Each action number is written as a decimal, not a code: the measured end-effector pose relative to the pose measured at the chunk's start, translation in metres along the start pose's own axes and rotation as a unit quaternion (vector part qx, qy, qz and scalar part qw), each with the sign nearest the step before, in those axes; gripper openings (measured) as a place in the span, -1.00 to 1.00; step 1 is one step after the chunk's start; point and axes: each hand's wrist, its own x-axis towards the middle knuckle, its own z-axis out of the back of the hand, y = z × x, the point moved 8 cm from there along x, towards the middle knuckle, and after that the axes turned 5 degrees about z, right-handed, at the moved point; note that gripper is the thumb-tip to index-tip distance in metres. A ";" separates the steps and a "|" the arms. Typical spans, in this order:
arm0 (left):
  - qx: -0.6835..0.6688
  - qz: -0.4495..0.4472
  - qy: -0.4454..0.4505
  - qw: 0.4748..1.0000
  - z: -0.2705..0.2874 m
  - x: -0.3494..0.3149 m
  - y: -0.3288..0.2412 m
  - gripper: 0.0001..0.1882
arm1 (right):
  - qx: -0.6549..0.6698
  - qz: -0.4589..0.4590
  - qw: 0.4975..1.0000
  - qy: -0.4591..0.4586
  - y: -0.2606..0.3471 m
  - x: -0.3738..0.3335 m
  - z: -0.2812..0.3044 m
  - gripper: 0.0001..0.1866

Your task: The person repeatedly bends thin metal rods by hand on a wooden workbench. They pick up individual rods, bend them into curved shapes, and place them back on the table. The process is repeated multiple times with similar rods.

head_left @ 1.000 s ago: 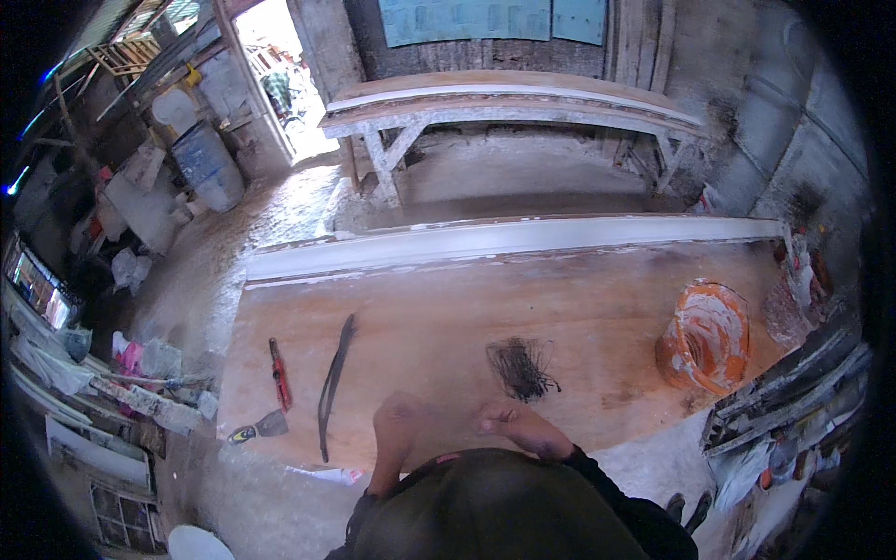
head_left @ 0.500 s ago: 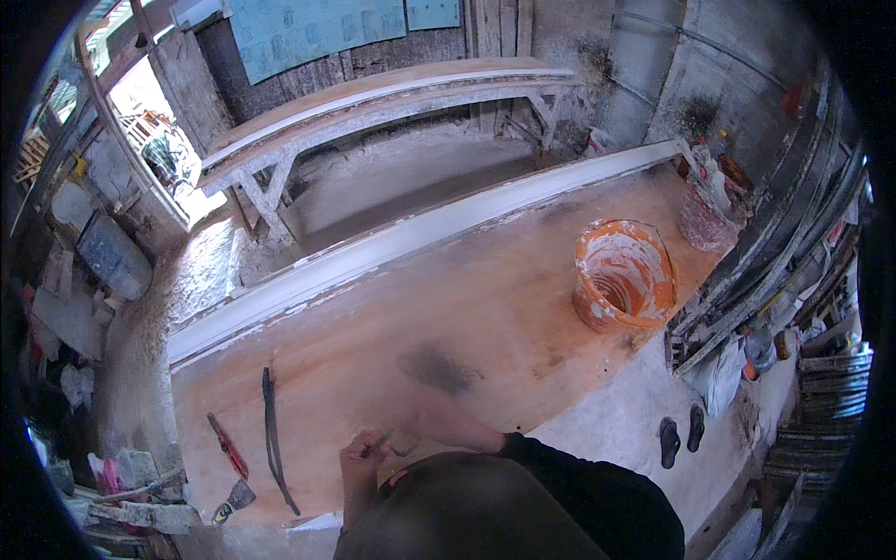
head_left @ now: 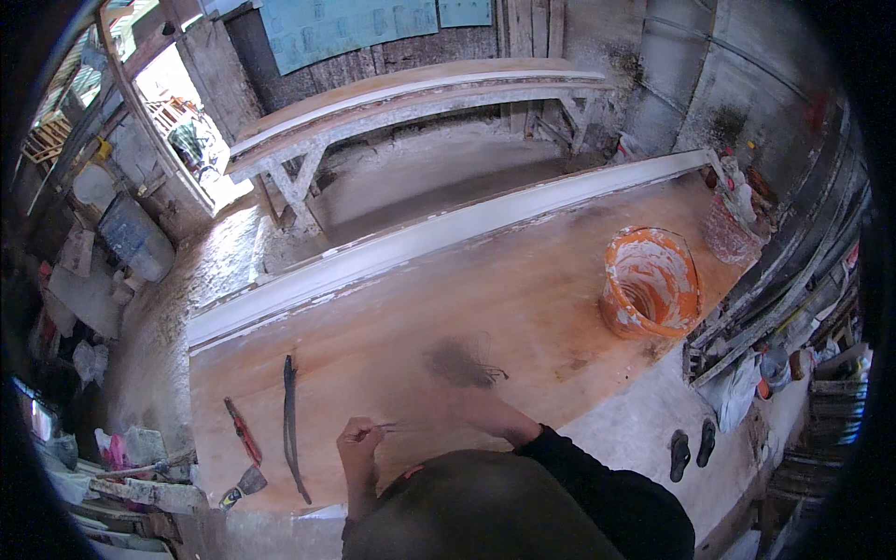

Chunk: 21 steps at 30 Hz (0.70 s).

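Observation:
My left hand [head_left: 357,439] is closed in a pinch above the near part of the brownish tabletop [head_left: 364,336]. A thin dark strand [head_left: 392,427] sticks out of its fingertips toward my right hand. My right hand [head_left: 471,406] is just to the right, smeared, its fingers hidden in the haze. Beyond it lies a tuft of fine dark fibres [head_left: 471,367], partly blurred. Left of my hands, a long dark strip [head_left: 291,429], a red-handled tool [head_left: 245,432] and a putty knife [head_left: 245,486] lie on the table.
A long white moulding [head_left: 448,222] runs along the table's far edge. An orange plaster-smeared bucket [head_left: 621,301] stands at the right, with a reddish bucket [head_left: 733,233] behind it. Across the room stands another bench [head_left: 401,98]. A pair of sandals [head_left: 680,455] lies on the floor.
The whole view has shifted, so the table and buckets sit farther right. My hands have drawn apart, and the dark fibres now show beyond my right hand.

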 end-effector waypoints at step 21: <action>0.081 0.022 0.450 0.889 -0.097 -0.058 -0.016 -0.94 | -0.377 0.125 0.896 -0.198 -0.002 0.007 0.022 -0.86</action>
